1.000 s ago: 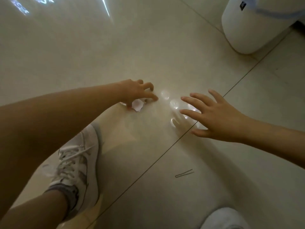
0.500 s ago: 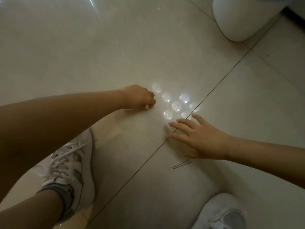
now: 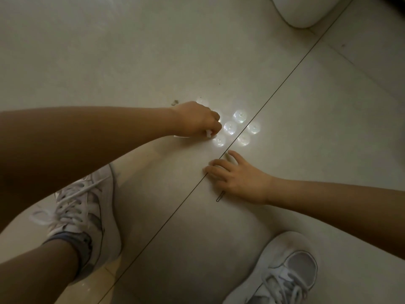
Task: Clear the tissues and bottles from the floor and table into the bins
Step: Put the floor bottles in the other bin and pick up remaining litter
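Observation:
My left hand (image 3: 197, 121) is curled low over the pale tiled floor and grips a small white tissue scrap (image 3: 55, 134); only a bit of it pokes out below the fingers. My right hand (image 3: 238, 178) lies on the floor with fingers spread and relaxed, holding nothing, just below and right of the left hand. A thin dark hairpin (image 3: 220, 196) lies on the tile by the heel of the right hand. The rounded base of a white bin (image 3: 302, 14) shows at the top right edge.
Several bright round light reflections (image 3: 230, 127) glare on the floor between the hands. My left shoe (image 3: 81, 207) and right shoe (image 3: 282, 273), both white, stand at the bottom. A dark grout line (image 3: 175, 211) runs diagonally across the tiles. A small dark speck (image 3: 174, 102) lies above the left hand.
My left hand closed round the tissue scrap, which lay half exposed a second ago. My right hand dropped from hovering to resting on the floor near the hairpin. The view tilted downward.

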Demonstrator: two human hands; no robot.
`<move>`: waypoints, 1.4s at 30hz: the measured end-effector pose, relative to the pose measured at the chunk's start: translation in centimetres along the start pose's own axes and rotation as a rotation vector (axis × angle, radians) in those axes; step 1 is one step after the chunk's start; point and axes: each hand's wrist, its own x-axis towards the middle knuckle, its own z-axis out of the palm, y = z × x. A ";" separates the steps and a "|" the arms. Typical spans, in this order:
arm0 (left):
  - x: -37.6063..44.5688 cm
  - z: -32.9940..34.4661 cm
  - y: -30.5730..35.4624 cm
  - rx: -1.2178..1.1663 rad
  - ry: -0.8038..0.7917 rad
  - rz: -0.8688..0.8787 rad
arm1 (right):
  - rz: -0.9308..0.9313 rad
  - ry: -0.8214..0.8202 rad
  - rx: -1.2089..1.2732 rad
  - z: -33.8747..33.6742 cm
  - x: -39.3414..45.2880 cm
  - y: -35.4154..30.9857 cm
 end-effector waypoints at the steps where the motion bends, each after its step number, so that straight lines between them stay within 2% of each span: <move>1: 0.0 0.0 -0.2 -0.005 0.007 -0.010 | 0.009 -0.002 -0.031 0.1 0.3 0.1; 5: 0.0 0.1 -1.1 -0.042 0.042 -0.063 | 0.039 -0.019 -0.087 1.3 0.9 0.4; 9: 0.3 -0.5 -1.7 -0.061 0.092 -0.073 | 0.016 0.031 -0.090 1.4 1.2 1.0; 14: 1.5 -4.2 -3.5 -0.059 0.278 -0.143 | 0.298 0.157 -0.109 -3.1 1.2 9.3; 17: 2.7 -8.0 -5.0 -0.110 0.433 -0.225 | 0.535 0.226 -0.116 -7.3 0.3 15.4; 19: 3.6 -10.9 -5.9 -0.134 0.539 -0.275 | 0.644 0.341 -0.138 -9.9 -0.1 18.7; 23: 5.8 -17.9 -7.3 -0.111 0.734 -0.315 | 0.777 0.568 -0.202 -14.5 -0.6 23.9; 29: 7.4 -30.2 -9.2 0.037 1.037 -0.246 | 0.938 0.874 -0.356 -22.7 -1.5 31.3; 32: 8.2 -34.9 -9.8 0.010 1.186 -0.282 | 1.052 0.911 -0.386 -25.7 -2.1 34.0; 34: 9.6 -36.8 -9.8 0.013 1.204 -0.311 | 1.151 0.819 -0.370 -26.4 -2.5 35.5; 37: 12.2 -37.8 -9.3 0.057 1.146 -0.313 | 1.238 0.699 -0.365 -26.7 -3.2 36.9; 39: 13.9 -37.3 -9.3 0.102 1.054 -0.345 | 1.270 0.618 -0.307 -26.7 -3.8 37.5; 42: 15.4 -35.6 -9.8 0.191 0.834 -0.413 | 1.325 0.510 -0.208 -26.3 -4.8 37.8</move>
